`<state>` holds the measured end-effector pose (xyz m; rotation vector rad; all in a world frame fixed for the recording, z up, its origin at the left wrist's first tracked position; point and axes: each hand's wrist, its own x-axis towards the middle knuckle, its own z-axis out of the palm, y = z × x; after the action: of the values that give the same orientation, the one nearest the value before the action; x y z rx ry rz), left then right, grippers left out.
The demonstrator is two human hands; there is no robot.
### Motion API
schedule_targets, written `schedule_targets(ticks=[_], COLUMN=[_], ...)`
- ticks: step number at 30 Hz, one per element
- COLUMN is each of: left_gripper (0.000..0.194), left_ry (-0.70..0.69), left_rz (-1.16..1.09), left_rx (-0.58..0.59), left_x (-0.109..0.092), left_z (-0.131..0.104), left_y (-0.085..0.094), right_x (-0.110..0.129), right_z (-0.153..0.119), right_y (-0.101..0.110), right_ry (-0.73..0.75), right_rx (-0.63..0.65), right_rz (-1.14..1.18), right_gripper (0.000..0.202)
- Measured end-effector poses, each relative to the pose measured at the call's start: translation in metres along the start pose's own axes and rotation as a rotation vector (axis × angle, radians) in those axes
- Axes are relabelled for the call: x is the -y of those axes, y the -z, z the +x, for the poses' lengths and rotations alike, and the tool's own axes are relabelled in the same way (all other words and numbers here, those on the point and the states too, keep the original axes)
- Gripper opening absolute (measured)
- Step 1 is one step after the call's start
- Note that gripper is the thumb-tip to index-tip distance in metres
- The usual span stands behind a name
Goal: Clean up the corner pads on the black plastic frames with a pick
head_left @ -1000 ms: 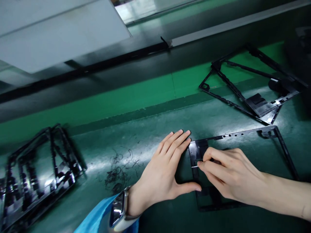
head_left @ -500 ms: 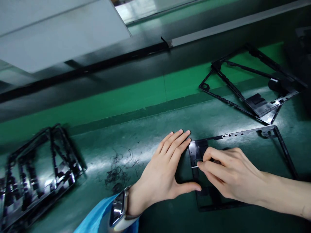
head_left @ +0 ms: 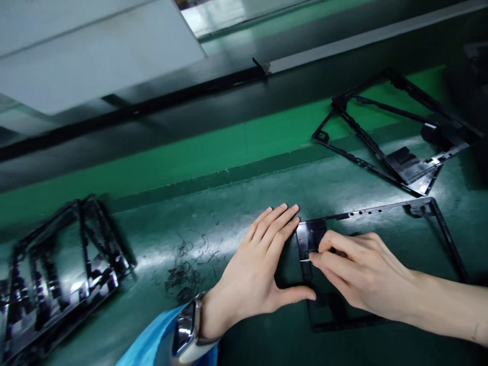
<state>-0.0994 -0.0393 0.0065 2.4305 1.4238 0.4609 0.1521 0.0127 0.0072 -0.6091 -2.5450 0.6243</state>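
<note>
A black rectangular plastic frame point(head_left: 381, 208) lies flat on the green work surface in front of me. My left hand point(head_left: 259, 269) rests at its left edge, palm down, fingers stretched out and thumb spread onto the frame's near part. Over the frame's left end, my right hand point(head_left: 358, 269) pinches a small tool with a thin metal tip point(head_left: 305, 261), which points left at the frame's left edge. The fingers hide most of the tool, so I cannot make out its handle.
Several black frames point(head_left: 82, 244) lean together at the left. More black frames point(head_left: 371, 140) overlap at the upper right. Thin dark shavings point(head_left: 186, 269) lie left of my left hand. A bright green strip point(head_left: 229, 145) and a dark rail point(head_left: 171, 96) run behind.
The tool's tip has shifted very slightly away from me along the frame's left edge. A faint seam on the bright green strip has moved left. My left hand stays in place.
</note>
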Motion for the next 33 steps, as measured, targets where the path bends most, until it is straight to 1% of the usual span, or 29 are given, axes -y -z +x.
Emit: schedule_targets(ticks=[13,18,20,22,24,26,29,33], left_gripper=[0.115,0.116,0.116,0.117,0.118,0.118,0.118,0.118], left_ry=[-0.015,-0.010,-0.011,-0.015,-0.014,-0.014,-0.018,-0.012], left_rz=[0.018,0.013,0.010,0.008,0.004,-0.003,-0.009,-0.013], left_rx=[-0.001,0.003,0.001,-0.002,-0.002,-0.003,-0.013,-0.010], left_x=[-0.001,0.000,0.001,0.001,0.000,0.000,-0.001,-0.001], left_z=[0.001,0.000,0.000,0.000,0.001,0.002,0.002,0.002], left_y=[0.001,0.000,0.000,0.000,0.000,0.000,0.000,-0.001], right_x=[-0.001,-0.001,0.000,0.000,0.001,0.002,0.005,0.006], right_z=[-0.001,0.000,0.002,0.006,0.009,0.010,0.008,0.000], right_y=[-0.001,-0.002,-0.001,0.000,0.002,0.004,0.005,0.004], right_ry=[0.012,-0.032,-0.073,-0.093,-0.071,-0.036,-0.058,-0.088], right_rx=[0.009,0.012,-0.022,-0.085,-0.136,-0.156,-0.114,0.002], right_rz=[0.015,0.018,0.062,0.104,0.122,0.121,0.117,0.024], right_gripper=[0.026,0.021,0.017,0.013,0.014,0.018,0.019,0.026])
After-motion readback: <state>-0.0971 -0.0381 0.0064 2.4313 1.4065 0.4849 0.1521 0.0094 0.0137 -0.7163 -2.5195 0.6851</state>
